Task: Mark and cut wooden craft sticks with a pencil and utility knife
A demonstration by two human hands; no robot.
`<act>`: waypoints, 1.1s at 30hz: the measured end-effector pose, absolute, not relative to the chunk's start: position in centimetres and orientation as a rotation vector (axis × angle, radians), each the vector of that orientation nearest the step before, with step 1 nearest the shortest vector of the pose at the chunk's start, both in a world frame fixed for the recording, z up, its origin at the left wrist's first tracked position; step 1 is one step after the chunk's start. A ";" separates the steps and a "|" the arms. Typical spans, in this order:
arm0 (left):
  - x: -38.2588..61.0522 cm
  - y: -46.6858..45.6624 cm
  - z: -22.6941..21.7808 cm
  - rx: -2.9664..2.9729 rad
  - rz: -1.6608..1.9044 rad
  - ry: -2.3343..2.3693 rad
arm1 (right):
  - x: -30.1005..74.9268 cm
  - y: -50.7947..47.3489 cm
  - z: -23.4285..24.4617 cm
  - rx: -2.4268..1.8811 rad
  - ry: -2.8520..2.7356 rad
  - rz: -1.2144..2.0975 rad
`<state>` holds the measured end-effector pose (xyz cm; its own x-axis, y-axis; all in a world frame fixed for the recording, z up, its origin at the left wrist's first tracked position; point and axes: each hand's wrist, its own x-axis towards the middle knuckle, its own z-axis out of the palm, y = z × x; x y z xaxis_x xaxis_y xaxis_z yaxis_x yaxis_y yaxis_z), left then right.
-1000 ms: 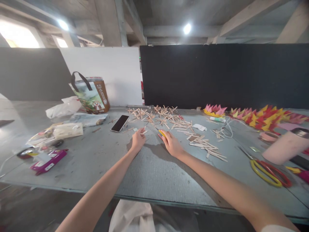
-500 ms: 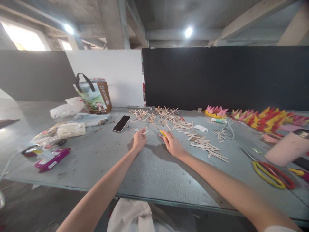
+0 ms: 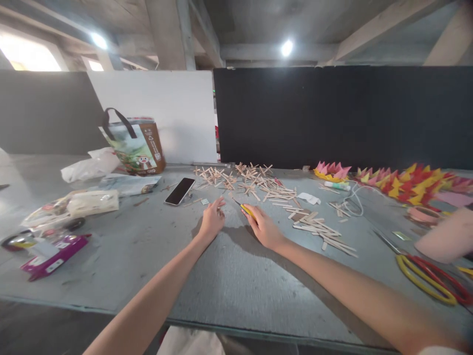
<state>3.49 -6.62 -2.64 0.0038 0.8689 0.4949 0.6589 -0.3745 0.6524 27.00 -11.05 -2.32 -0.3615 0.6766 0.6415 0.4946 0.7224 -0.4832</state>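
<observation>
Left hand (image 3: 212,220) flatter, fingers outstretched

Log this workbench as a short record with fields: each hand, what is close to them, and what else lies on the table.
Left hand: resting on the grey table, fingers stretched forward
Right hand: gripping a slim yellow-handled tool, tip pointing away
Beyond the hands: heap of pale wooden craft sticks
Left of the hands: black smartphone, lying flat
Right edge: scissors with yellow and red handles
Far right: pink, red and yellow folded paper shapes
</observation>
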 end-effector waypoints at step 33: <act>5.5 -8.9 -0.8 2.064 1.200 1.411 | 27.2 -11.8 -1.8 -0.844 -2.162 0.278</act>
<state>5.50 -8.93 -0.82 0.1378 0.8878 0.4391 0.5764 -0.4324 0.6934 27.21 -11.77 -1.83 -0.4730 0.6516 0.5930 0.4802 0.7550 -0.4466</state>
